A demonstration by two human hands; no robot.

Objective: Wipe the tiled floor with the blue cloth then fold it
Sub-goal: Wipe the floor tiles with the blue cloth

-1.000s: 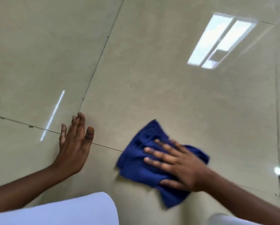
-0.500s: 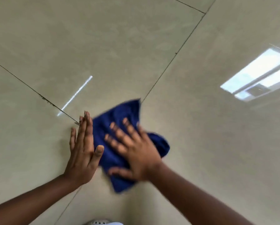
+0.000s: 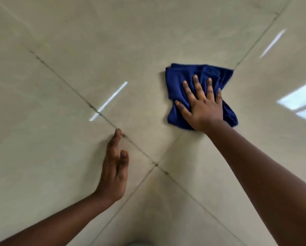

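A crumpled blue cloth [image 3: 180, 80] lies on the glossy beige tiled floor [image 3: 63, 174], far right of centre. My right hand [image 3: 201, 103] presses flat on it with fingers spread and straight, covering its lower middle. My left hand [image 3: 115, 167] rests on the floor well to the lower left of the cloth, fingers straight and together, its fingertips at a dark grout line. It holds nothing.
Dark grout lines [image 3: 155, 164] cross between my two arms. Bright reflections of a ceiling light [image 3: 301, 102] and thin light streaks [image 3: 109, 100] shine on the tiles.
My right hand has slid the cloth away from my left hand, out to the far right. The view has turned, and my left hand stays planted on the floor.
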